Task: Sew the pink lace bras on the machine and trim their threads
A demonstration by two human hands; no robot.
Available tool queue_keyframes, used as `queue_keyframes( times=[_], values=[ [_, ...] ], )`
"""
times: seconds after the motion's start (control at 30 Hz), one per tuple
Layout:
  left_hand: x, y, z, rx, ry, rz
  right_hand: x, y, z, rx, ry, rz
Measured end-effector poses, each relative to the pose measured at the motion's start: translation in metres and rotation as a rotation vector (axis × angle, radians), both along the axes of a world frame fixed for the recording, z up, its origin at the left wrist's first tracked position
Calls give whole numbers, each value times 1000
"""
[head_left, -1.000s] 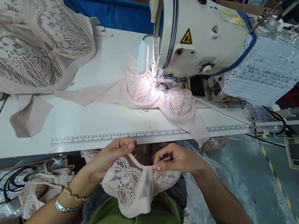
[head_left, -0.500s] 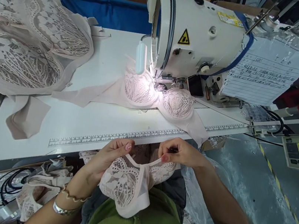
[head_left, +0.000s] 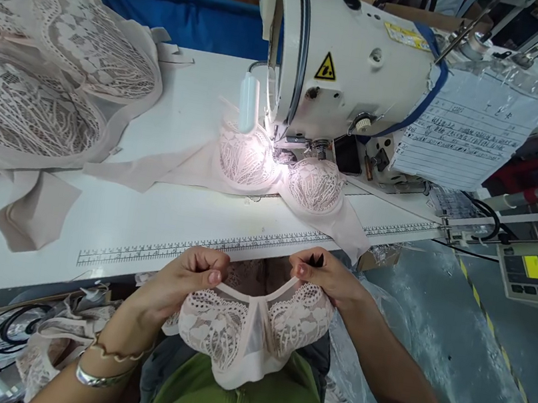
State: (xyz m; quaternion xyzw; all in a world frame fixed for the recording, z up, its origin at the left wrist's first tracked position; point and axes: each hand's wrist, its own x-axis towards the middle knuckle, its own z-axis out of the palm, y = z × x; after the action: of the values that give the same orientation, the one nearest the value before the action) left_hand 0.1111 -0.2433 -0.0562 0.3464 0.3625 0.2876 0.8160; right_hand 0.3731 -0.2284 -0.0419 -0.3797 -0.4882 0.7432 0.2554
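Observation:
A pale pink lace bra [head_left: 250, 327] hangs over my lap, just below the table's front edge. My left hand [head_left: 186, 280] pinches the upper edge of its left cup. My right hand [head_left: 323, 275] pinches the upper edge of its right cup and also holds a small dark tool between the fingers. The top edge is stretched between both hands. A second lace bra [head_left: 278, 172] lies on the white table [head_left: 146, 210] under the needle of the white sewing machine [head_left: 350, 65], lit by its lamp.
A heap of lace pieces [head_left: 40, 73] covers the table's left side. A printed ruler strip [head_left: 242, 246] runs along the front edge. A paper sheet [head_left: 460, 139] hangs on the machine. A control box [head_left: 534, 271] is at right; a bag of lace pieces [head_left: 44, 350] is lower left.
Both hands have pulled apart, spreading the bra wider so both cups show. The right hand has shifted right and slightly up along the cup's edge.

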Motion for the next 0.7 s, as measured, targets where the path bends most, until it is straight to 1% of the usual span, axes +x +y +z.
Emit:
queue_keyframes(
  times=[0.1,0.37,0.5,0.6,0.63,0.7],
  values=[
    [0,3,1,9,-29,-17,3,-1,-3,14,19,14],
    [-1,-2,-5,-64,-9,67,4,0,-3,-2,-16,16],
    [2,2,-4,-30,-18,74,4,0,-3,15,-15,32],
    [-4,3,9,47,11,99,6,3,-1,43,0,70],
    [-10,1,16,68,31,110,8,5,0,64,3,104],
    [-33,-11,33,73,100,143,12,6,3,144,-26,229]
  ],
)
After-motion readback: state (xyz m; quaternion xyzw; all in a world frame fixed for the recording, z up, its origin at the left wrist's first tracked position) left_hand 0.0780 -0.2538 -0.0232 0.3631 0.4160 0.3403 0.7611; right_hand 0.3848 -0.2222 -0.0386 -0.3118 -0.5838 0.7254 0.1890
